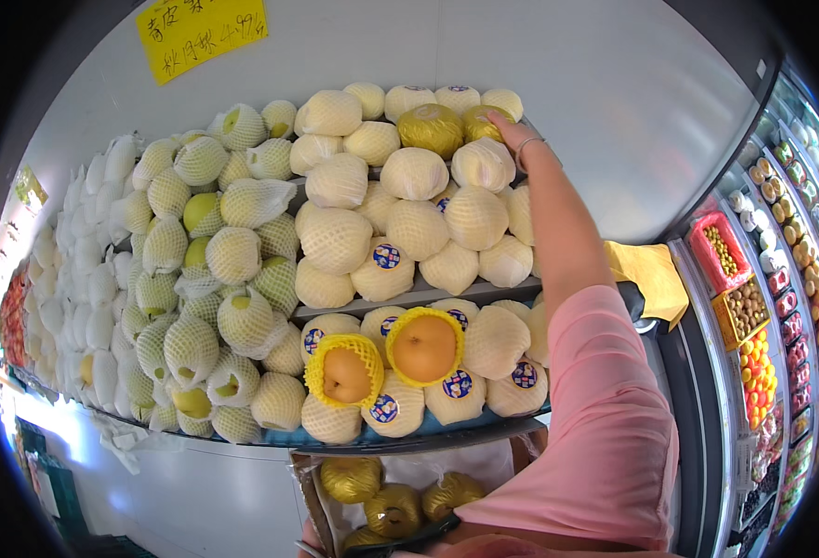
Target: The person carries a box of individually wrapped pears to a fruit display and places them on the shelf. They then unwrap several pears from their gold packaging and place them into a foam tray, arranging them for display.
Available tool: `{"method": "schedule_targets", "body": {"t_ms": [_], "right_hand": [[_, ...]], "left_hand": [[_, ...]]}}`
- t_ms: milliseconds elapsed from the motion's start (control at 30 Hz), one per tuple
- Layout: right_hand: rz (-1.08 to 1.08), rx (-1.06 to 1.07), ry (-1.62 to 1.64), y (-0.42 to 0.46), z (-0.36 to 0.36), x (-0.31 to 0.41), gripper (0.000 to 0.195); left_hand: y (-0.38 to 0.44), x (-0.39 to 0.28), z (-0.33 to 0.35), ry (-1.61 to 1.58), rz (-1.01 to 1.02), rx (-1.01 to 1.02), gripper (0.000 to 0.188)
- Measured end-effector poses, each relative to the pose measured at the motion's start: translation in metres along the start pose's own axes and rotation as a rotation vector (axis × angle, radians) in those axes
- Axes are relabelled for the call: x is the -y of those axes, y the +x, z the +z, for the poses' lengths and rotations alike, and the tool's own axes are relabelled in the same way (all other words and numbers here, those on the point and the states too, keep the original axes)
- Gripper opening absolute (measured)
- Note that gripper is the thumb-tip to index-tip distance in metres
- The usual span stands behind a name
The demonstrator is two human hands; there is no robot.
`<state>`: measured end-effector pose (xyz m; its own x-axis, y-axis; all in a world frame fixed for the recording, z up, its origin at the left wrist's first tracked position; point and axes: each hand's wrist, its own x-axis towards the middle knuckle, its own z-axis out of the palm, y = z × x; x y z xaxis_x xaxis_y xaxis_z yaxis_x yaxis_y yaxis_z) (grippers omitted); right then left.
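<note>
At the top right of the stacked fruit, my right hand [512, 134] has its fingers over a round fruit in gold wrapping [480, 123]. Touching or very near it on the left is a second gold-wrapped fruit [430, 130]. Pale foam-netted fruits [415, 174] surround the pair. Below the display, close to my body, an open cardboard box [309, 488] contains several gold-wrapped fruits [393, 510] and a white liner. A sliver of my left hand [309, 536] shows against the box's left side; its fingers are hidden.
Green-yellow pears in foam nets [193, 349] fill the display's middle left. Two uncovered brown-orange pears [423, 347] in yellow nets sit on the lower front row. A yellow handwritten sign [203, 35] hangs on the wall. Refrigerated shelves of produce [758, 376] stand to the right, beside a yellow cloth [646, 279].
</note>
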<state>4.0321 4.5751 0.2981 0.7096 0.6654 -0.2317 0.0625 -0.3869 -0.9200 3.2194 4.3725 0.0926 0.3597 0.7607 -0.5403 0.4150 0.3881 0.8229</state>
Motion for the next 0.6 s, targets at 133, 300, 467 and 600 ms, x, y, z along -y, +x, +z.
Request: {"method": "schedule_targets", "body": {"t_ms": [133,300,467,600], "right_hand": [[0.094,-0.383,-0.359,-0.03,0.03,0.005,0.095],[-0.333,-0.505,-0.352,-0.07,0.025,0.011,0.085],[-0.753,0.397,-0.136,-0.288,0.033,0.01,0.056],[-0.695,1.492,-0.368,-0.412,0.058,-0.061,0.057]], "left_hand": [[0.006,0.012,0.007,-0.115,0.023,0.069,0.044],[0.011,-0.017,0.021,-0.252,-0.011,0.115,0.038],[0.012,-0.042,0.039,-0.513,-0.118,0.16,0.032],[-0.002,-0.048,0.048,-0.703,-0.17,0.116,0.027]]}}
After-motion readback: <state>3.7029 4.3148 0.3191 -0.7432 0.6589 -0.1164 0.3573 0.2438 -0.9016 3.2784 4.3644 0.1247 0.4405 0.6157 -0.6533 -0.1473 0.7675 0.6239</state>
